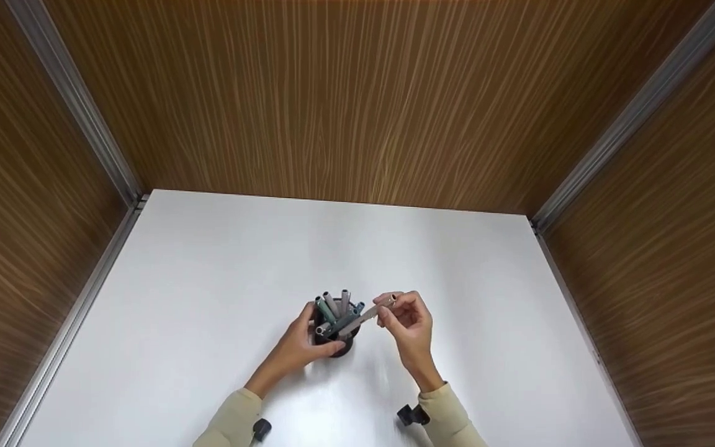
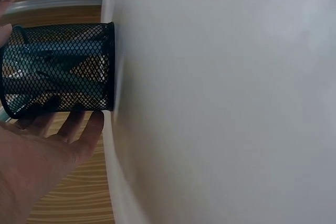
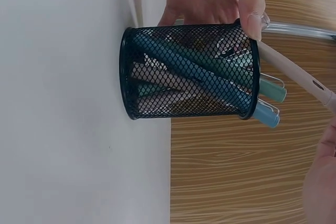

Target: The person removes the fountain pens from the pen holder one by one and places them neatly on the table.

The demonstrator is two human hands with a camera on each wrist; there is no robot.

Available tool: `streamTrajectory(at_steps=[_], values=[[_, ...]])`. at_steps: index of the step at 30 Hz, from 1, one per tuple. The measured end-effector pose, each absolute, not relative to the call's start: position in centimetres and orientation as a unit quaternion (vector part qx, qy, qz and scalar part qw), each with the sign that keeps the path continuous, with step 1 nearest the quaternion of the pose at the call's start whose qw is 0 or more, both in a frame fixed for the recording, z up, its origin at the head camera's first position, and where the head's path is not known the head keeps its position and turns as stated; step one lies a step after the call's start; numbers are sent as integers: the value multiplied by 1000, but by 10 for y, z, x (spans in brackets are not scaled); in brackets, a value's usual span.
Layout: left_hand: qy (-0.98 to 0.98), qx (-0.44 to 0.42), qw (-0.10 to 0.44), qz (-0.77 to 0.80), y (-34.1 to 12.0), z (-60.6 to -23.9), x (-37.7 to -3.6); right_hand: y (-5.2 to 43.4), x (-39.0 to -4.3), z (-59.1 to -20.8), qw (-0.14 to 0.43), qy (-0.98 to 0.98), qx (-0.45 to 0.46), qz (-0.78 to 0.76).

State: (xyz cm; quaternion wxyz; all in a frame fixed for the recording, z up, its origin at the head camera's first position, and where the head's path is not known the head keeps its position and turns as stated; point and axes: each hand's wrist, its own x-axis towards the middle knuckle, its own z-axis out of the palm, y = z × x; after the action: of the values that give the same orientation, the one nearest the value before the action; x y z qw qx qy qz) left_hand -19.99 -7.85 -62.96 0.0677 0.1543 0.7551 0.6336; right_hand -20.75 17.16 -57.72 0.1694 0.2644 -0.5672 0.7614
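A black mesh pen cup (image 1: 342,349) stands upright on the white table, filled with several pens in green, blue and pale grey-pink. My left hand (image 1: 295,344) grips its side, thumb at the near rim; the left wrist view shows the fingers curved against the mesh wall (image 2: 58,66). Between thumb and fingertips, my right hand (image 1: 412,323) pinches the upper end of a pale grey-pink pen (image 1: 367,315). That pen (image 3: 296,69) slants out over the cup's rim, its lower end close by the left thumb. Green and blue pen caps (image 3: 266,114) poke above the rim.
The white table (image 1: 208,261) spreads around the cup on all sides. Wood-grain panels (image 1: 332,105) rise behind it and at both sides, with metal rails (image 1: 78,99) along the corners.
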Motion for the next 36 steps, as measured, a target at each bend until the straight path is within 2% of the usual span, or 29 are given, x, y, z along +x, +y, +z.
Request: streamTrajectory(at_steps=[16,25,36], values=[[757,170,81,625,-83,-631,-197,176,-203,-570,221,-551,249,765],[757,169,78,626,-82,-629,-201,183,-211,-568,221,-583,220,750],[746,156,72,643,-78,-627,-202,188,-224,-573,181,-625,165,741]])
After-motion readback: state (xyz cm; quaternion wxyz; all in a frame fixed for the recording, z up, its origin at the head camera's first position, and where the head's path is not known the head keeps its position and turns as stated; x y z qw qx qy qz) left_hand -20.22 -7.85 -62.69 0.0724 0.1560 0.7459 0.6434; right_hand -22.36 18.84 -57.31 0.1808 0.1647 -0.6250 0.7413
